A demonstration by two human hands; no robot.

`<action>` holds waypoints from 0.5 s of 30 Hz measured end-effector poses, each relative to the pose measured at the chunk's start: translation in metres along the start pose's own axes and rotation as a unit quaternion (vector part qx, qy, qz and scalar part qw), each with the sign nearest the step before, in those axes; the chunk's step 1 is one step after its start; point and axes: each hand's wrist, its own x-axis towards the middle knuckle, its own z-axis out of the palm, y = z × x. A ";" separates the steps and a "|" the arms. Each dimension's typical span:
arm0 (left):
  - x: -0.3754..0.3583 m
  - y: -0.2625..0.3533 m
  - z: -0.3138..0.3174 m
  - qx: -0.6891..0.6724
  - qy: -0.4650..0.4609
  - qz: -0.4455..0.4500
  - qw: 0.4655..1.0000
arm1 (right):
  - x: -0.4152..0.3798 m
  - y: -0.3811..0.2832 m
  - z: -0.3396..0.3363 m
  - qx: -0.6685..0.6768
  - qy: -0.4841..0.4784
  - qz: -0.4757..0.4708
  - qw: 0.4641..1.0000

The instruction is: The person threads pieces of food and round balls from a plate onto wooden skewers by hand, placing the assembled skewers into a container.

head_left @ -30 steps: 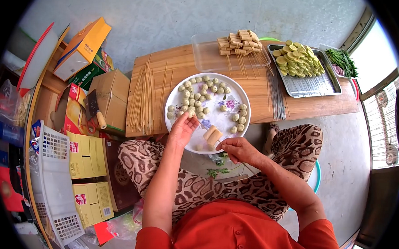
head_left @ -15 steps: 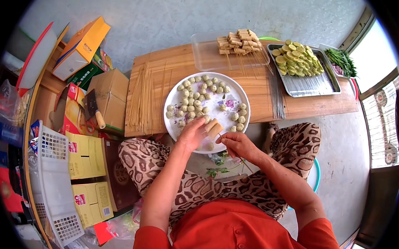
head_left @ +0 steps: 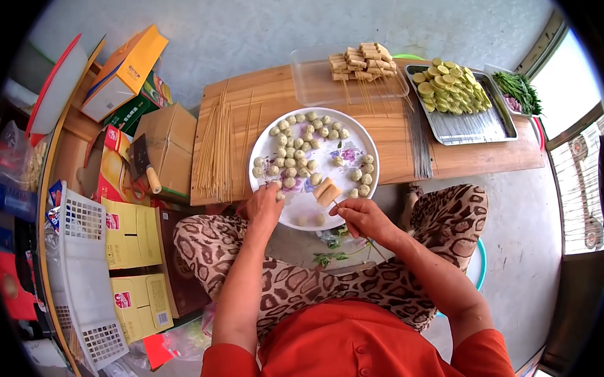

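Note:
In my right hand [head_left: 360, 218], closed fingers grip a thin wooden skewer [head_left: 375, 250]. Two tan rolls [head_left: 326, 191] sit side by side on its upper end, above the round white plate [head_left: 337, 214]. At the plate's left edge, my left hand [head_left: 262, 207] curls its fingers around a pale speckled ball [head_left: 280, 196], partly hidden by them. Many similar greenish-grey balls [head_left: 299, 144] lie across the plate, which has a purple flower pattern.
Loose bamboo skewers [head_left: 216, 148] lie on the wooden table [head_left: 271, 92]. Behind the plate is a clear tray [head_left: 308, 87] with skewered rolls [head_left: 364, 63]. A metal tray [head_left: 468, 135] holds green slices [head_left: 449, 88]. Boxes and a cleaver [head_left: 141, 158] stand left.
My left hand has moved left and away from the rolls, down to a ball at the plate's left edge. My right hand and the skewer have barely moved.

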 end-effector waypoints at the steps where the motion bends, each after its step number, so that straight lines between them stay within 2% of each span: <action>1: -0.001 0.002 0.001 0.006 -0.002 0.012 1.000 | 0.000 0.000 0.000 -0.003 -0.001 -0.001 1.000; 5: 0.006 -0.003 0.013 0.030 0.025 0.048 0.998 | -0.002 -0.002 0.000 -0.012 -0.004 0.003 1.000; 7: 0.013 -0.005 0.019 -0.083 0.013 -0.010 0.996 | -0.001 0.002 -0.001 -0.013 -0.014 0.003 1.000; 8: 0.018 -0.007 0.022 -0.084 0.013 -0.008 0.996 | -0.001 0.003 -0.002 -0.014 -0.024 0.005 1.000; 9: 0.022 -0.006 0.020 -0.343 -0.012 -0.107 0.933 | -0.003 0.003 -0.002 -0.013 -0.023 0.005 1.000; 10: 0.025 -0.006 0.018 -0.574 -0.035 -0.200 0.793 | -0.004 0.002 -0.002 -0.010 -0.034 0.008 0.999; 11: 0.026 -0.007 0.016 -0.667 -0.032 -0.223 0.710 | -0.005 0.001 -0.001 -0.007 -0.046 0.011 0.999; 12: 0.027 -0.010 0.015 -0.667 -0.030 -0.224 0.710 | -0.006 0.001 0.000 -0.007 -0.048 0.011 0.999; 14: 0.030 -0.015 0.014 -0.796 -0.049 -0.219 0.562 | -0.007 0.001 0.002 -0.012 -0.064 0.001 0.998; 15: 0.031 -0.015 0.016 -0.807 -0.041 -0.229 0.542 | -0.006 0.002 0.003 -0.013 -0.065 0.001 0.998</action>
